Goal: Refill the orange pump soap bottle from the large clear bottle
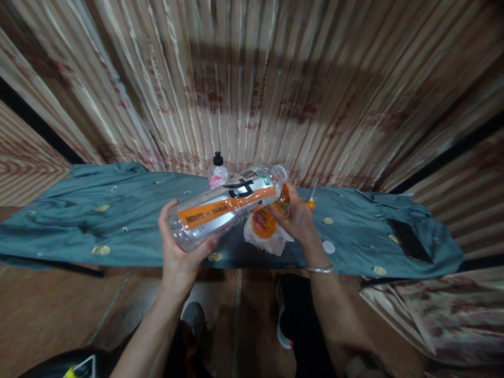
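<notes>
My left hand (181, 252) is wrapped round the base end of a large clear plastic bottle (224, 207) with a silver and orange label. The bottle lies tilted, its uncapped-looking neck pointing up and right. My right hand (295, 215) is closed round the upper part of an orange soap bottle (263, 224), close under the clear bottle's neck. Crumpled white tissue (271, 244) lies beneath the orange bottle. The clear bottle and my fingers hide the orange bottle's top. Whether the two bottles touch I cannot tell.
A bottle with a black cap and pink label (218, 170) stands behind. Right of my hand lie an orange cap with a thin tube (311, 203), a round white lid (328, 247) and a dark phone (409, 240). Everything rests on a narrow green cloth-covered table (129, 210) before a striped curtain (252, 79).
</notes>
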The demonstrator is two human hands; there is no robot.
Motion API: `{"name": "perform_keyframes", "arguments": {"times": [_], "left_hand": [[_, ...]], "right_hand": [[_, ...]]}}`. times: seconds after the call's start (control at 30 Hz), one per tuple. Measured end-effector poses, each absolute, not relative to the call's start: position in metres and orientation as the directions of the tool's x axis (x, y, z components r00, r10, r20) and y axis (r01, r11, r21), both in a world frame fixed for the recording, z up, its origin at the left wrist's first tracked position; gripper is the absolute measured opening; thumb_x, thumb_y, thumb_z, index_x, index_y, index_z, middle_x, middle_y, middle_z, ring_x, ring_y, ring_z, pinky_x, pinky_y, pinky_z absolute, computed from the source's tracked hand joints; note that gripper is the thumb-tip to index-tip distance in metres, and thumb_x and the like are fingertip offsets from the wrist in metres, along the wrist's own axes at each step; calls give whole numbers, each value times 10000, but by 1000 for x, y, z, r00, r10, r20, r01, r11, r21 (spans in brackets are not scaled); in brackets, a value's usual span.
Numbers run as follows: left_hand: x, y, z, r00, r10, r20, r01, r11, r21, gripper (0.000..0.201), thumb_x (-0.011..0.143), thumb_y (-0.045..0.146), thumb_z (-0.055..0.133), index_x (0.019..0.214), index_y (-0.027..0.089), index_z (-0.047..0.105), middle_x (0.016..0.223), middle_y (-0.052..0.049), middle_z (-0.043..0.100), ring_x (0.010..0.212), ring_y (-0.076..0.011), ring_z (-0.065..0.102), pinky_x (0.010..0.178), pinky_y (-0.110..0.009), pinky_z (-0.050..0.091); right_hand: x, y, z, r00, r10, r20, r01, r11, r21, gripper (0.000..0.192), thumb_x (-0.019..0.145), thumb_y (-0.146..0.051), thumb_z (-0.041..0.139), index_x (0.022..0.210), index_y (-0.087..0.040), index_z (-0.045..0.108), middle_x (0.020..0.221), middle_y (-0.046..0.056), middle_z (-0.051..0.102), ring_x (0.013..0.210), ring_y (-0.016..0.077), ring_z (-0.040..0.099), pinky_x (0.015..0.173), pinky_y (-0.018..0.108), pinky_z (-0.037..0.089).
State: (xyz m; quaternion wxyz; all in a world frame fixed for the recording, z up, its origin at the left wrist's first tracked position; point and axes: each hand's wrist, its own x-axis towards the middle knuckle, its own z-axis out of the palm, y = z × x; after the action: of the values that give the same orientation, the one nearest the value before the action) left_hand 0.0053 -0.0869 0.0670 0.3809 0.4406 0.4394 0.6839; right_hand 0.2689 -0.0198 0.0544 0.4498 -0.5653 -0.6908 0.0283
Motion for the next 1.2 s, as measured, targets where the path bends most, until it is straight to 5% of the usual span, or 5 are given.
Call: {"name": "perform_keyframes", "arguments": {"times": [1.2], "left_hand": [[6,-87,67,-334,908,254,-124,-310,943,1095,474,310,1004,1424,303,459,1331,-76,623,1162,-278,670,1036,-451,562]], "right_hand": [[269,-20,55,43,805,592,768,353,-535,857,891,-801,589,1450,-155,531,1271,198,772,1138,364,767,963,524,626]]}}
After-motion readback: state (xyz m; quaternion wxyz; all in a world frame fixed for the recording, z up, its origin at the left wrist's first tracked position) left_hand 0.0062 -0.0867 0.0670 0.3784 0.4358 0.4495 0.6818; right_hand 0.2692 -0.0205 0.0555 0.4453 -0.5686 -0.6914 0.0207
